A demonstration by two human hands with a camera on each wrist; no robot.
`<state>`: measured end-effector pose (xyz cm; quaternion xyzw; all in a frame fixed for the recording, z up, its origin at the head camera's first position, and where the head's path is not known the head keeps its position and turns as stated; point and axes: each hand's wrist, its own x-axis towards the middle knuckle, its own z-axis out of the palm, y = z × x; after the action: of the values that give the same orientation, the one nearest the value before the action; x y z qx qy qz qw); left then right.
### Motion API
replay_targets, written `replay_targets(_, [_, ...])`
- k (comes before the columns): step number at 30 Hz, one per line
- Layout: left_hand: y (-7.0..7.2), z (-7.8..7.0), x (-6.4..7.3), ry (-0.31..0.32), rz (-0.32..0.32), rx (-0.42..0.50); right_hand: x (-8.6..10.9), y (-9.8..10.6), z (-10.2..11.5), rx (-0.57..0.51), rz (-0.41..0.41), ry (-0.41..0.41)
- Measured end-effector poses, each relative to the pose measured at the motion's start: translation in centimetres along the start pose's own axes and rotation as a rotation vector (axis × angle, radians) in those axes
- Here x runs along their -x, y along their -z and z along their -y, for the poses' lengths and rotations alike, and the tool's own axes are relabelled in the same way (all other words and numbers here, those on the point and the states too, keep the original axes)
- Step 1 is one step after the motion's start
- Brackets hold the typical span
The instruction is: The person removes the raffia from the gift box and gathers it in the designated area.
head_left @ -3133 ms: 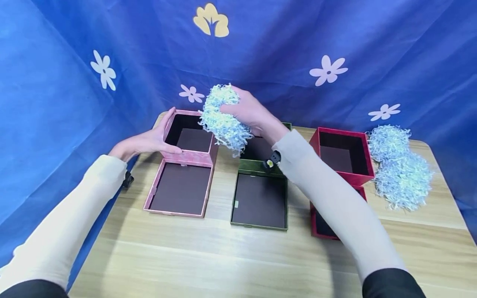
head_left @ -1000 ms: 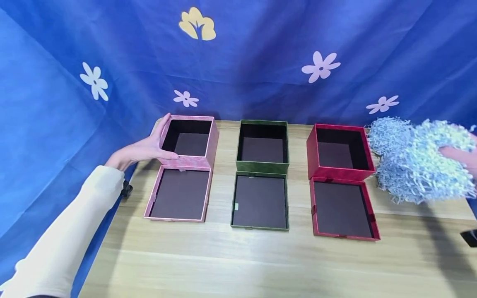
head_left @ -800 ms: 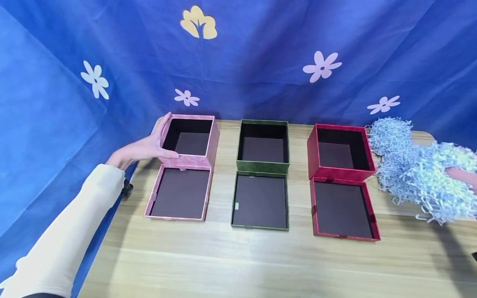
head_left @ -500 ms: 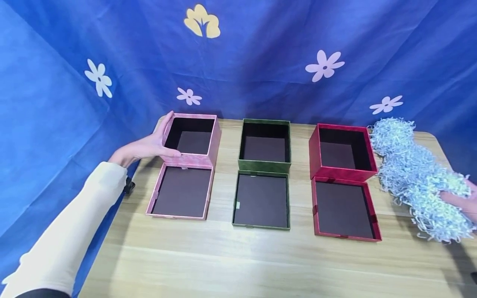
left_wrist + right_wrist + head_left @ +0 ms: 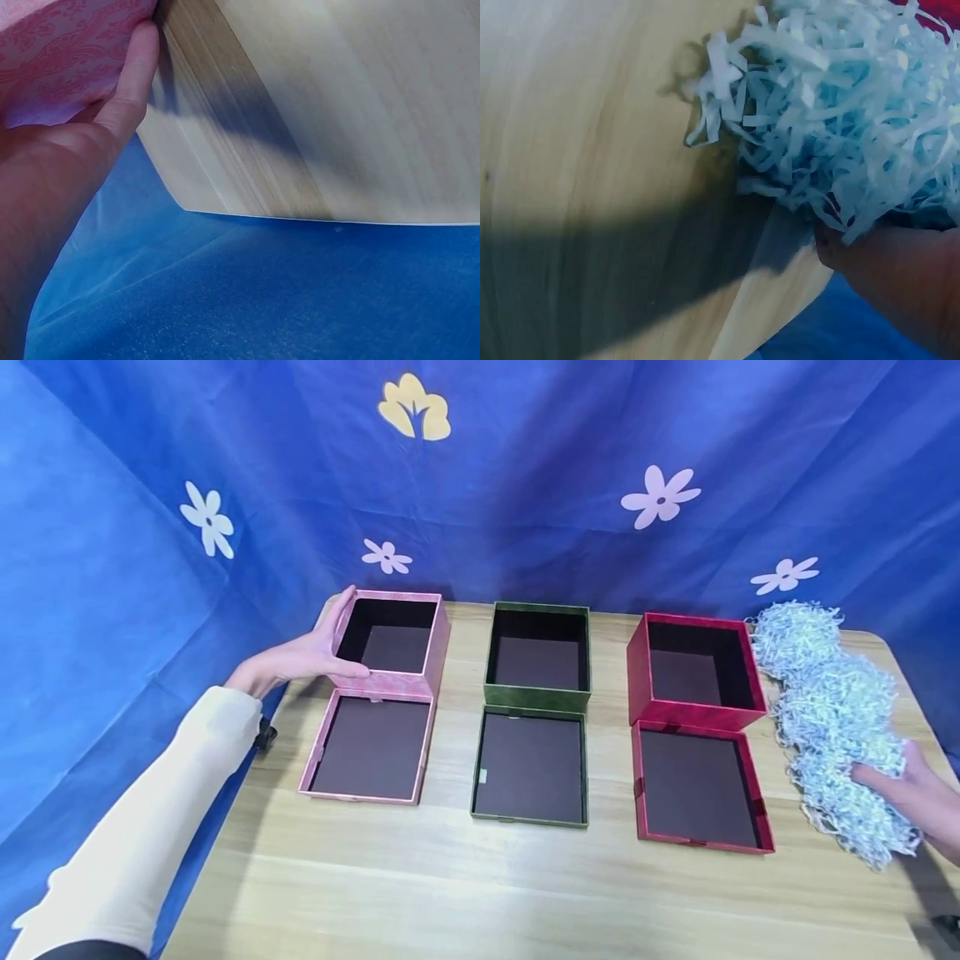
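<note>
In the head view, my left hand [image 5: 307, 656] rests against the pink box [image 5: 431, 652], thumb along its front face and straight fingers at its left side. The left wrist view shows one finger lying against the patterned pink wall [image 5: 67, 52]. At the right, my right hand [image 5: 911, 793] holds a clump of pale blue shredded paper [image 5: 847, 810], thumb on top. This clump adjoins two other shredded paper clumps [image 5: 836, 697] beside the red box. In the right wrist view, the thumb [image 5: 885, 259] presses into the shredded paper [image 5: 840, 112]; the other fingers are hidden.
A green box [image 5: 536, 693] and a red box [image 5: 705, 714] stand open along the back, dark inside. Before them lie upturned lids: pink [image 5: 367, 797], green [image 5: 528, 821] and red [image 5: 705, 843]. A blue flowered curtain [image 5: 525, 460] hangs behind the wooden table [image 5: 420, 885].
My right hand has carried the shredded paper from above the pink and green boxes to the far right, then lowered it toward the front of the other clumps. My left hand stays at the pink box.
</note>
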<state>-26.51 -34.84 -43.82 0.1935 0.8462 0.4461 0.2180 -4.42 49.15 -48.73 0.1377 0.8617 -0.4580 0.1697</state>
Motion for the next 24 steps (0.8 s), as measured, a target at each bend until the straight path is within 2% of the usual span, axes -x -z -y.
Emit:
replay_targets(1, [0.0, 0.0, 0.1, -0.002, -0.001, 0.002, 0.0, -0.2, 0.1, 0.092, -0.009, -0.028])
replay_targets(2, [0.0, 0.1, 0.2, -0.002, 0.000, 0.002, -0.2, -0.4, 0.2, 0.125, -0.024, -0.006])
replay_targets(3, [0.1, 0.1, 0.2, -0.004, 0.002, 0.005, -0.4, -0.5, 0.2, 0.158, -0.048, 0.031])
replay_targets(6, [0.1, 0.2, 0.3, -0.010, 0.004, 0.044, -1.0, -0.9, -0.2, 0.202, -0.180, 0.222])
replay_targets(8, [0.0, 0.3, 0.3, -0.015, 0.009, 0.071, -1.0, -1.0, -0.3, 0.245, -0.248, 0.284])
replay_targets(9, [0.0, 0.3, 0.3, -0.016, 0.011, 0.081, -0.7, -1.1, -0.1, 0.259, -0.254, 0.250])
replay_targets(11, [0.0, 0.1, 0.3, -0.014, 0.012, 0.081, -0.5, -1.1, 0.1, 0.249, -0.265, 0.244])
replay_targets(13, [0.0, -0.1, 0.3, 0.005, 0.011, 0.051, 0.0, -1.1, 0.5, 0.267, -0.278, 0.201])
replay_targets(16, [0.0, -0.4, 0.6, 0.054, -0.010, -0.006, 0.5, -1.4, 1.1, 0.288, -0.346, 0.250])
replay_targets(19, [-0.2, -0.9, 1.1, 0.111, -0.055, -0.034, 1.4, -2.0, 2.1, 0.327, -0.438, 0.263])
replay_targets(21, [-0.4, -1.4, 1.6, 0.147, -0.094, -0.040, 1.9, -2.5, 2.8, 0.297, -0.499, 0.286])
replay_targets(24, [-0.7, -2.4, 2.1, 0.150, -0.143, -0.038, 2.1, -2.8, 3.7, 0.245, -0.563, 0.320])
